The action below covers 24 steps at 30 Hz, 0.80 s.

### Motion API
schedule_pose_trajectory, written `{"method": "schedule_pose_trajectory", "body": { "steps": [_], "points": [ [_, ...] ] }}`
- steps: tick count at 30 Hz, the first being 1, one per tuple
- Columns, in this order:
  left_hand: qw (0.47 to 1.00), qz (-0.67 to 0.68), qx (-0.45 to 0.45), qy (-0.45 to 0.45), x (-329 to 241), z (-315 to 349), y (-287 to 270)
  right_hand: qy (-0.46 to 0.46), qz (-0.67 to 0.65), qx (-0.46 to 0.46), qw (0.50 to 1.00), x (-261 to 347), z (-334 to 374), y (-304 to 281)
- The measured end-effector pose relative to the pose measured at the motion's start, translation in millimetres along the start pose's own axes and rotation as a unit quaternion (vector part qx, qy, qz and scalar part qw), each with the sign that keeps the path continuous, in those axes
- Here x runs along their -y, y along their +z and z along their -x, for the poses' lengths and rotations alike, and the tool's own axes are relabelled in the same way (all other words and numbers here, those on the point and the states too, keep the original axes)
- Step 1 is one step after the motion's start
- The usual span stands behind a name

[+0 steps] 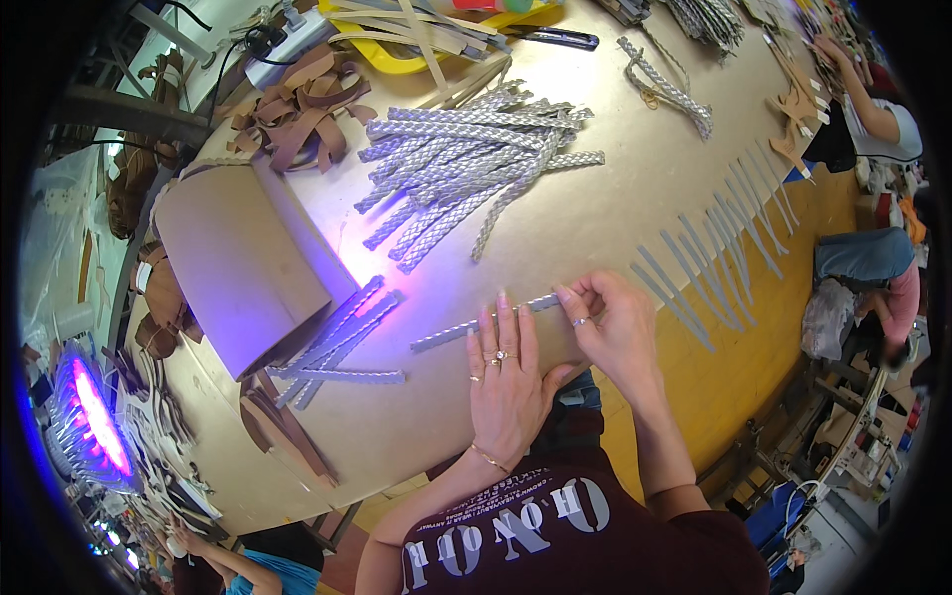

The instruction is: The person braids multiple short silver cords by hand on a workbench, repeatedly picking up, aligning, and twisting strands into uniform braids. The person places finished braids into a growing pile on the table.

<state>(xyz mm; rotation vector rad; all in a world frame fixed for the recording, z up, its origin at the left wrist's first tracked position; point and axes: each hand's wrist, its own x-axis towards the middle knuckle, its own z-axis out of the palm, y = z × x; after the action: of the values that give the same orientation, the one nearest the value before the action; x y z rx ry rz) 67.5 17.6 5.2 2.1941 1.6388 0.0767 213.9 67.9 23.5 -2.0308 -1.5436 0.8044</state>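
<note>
Left hand (509,382) flat across a braided strip (446,336), end pinched in right hand (607,327)

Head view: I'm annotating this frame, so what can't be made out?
All in the head view:
Middle of the thin silver braided strip: hidden under the left hand.
Its right end: hidden by the right hand.
Lower layers of heaped silver braided straps: covered by upper ones.
Grey braided bundle: cut off by the top edge.

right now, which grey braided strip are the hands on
The single strip under the flat left hand, its right end at the fingertips of the right hand; no hand touches the others, such as the large pile beyond or small group leftward.
</note>
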Motion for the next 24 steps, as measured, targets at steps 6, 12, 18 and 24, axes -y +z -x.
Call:
{"method": "schedule_pose_trajectory", "body": {
  "steps": [6, 12, 18, 24],
  "points": [
    [1.000, 0.003, -0.005, 0.000, -1, -2, -2, -0.011, 0.012, -0.009, 1.000, -2, 1, 4],
    [1.000, -0.023, -0.005, 0.003, -7, -4, -3, -0.030, 0.014, -0.037, 0.999, -5, 4, 7],
    [0.998, -0.060, -0.008, 0.007, -9, -6, -2, 0.029, -0.041, -0.034, 0.998, -9, 1, -7],
    [0.997, -0.071, -0.012, 0.009, -10, -6, -2, 0.062, 0.002, 0.001, 0.998, -4, -1, -9]
  ]
}}
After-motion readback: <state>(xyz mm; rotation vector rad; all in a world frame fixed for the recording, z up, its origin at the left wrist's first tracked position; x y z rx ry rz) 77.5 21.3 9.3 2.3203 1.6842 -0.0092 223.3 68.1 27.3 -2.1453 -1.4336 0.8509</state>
